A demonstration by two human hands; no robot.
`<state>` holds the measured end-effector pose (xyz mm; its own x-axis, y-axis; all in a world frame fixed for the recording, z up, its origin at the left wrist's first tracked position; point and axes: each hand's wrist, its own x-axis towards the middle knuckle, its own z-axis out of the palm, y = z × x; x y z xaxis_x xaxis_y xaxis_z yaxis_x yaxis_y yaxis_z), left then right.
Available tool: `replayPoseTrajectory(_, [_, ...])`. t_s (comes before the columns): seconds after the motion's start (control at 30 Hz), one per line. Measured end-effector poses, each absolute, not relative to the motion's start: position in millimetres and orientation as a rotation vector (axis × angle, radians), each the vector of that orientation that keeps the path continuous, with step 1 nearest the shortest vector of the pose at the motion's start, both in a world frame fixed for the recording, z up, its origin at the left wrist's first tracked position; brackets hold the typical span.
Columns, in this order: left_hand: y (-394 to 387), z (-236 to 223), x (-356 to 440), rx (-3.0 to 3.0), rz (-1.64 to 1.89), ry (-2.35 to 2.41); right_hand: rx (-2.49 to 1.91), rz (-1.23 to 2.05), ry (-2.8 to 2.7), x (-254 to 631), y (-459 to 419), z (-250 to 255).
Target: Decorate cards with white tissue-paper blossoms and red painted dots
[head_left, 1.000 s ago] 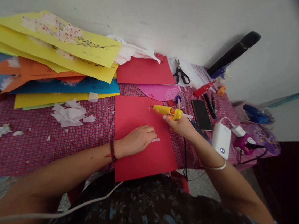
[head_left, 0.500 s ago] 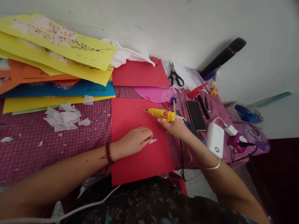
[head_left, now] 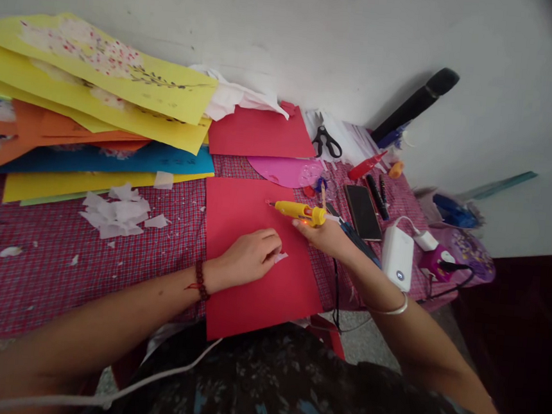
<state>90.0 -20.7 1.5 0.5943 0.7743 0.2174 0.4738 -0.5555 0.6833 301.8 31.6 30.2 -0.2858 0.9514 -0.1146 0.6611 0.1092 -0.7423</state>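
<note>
A red sheet of paper (head_left: 257, 308) lies in front of me on the checked cloth. Over its upper part, my right hand (head_left: 324, 236) is closed on a yellow hot glue gun (head_left: 299, 211), whose dark nozzle points left, close to the sheet. A small orange light glows on the gun's underside. My left hand (head_left: 250, 256) rests low over the middle of the sheet, its fingers curled and pinching a small white piece of paper (head_left: 281, 257), of which only one end shows past the fingertips.
Torn white paper pieces (head_left: 116, 212) lie left of the sheet, below stacked coloured papers (head_left: 168, 110). Black-handled scissors (head_left: 327, 142) sit behind. On the right are a phone (head_left: 362, 212), a red tube (head_left: 366, 166) and a white power bank (head_left: 397, 256) with a cable.
My left hand has turned slightly, and the white piece has shifted a little with its fingers. The glue gun stays nearly in place over the sheet. The view has tilted slightly.
</note>
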Motion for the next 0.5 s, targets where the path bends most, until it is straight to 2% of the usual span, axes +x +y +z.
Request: replayPoseTrajectory(0.5, [-17.4,-6.4,89.9,2.167,0.689,0.974,-1.478,1.141,-1.832,298.8,34.2,24.9])
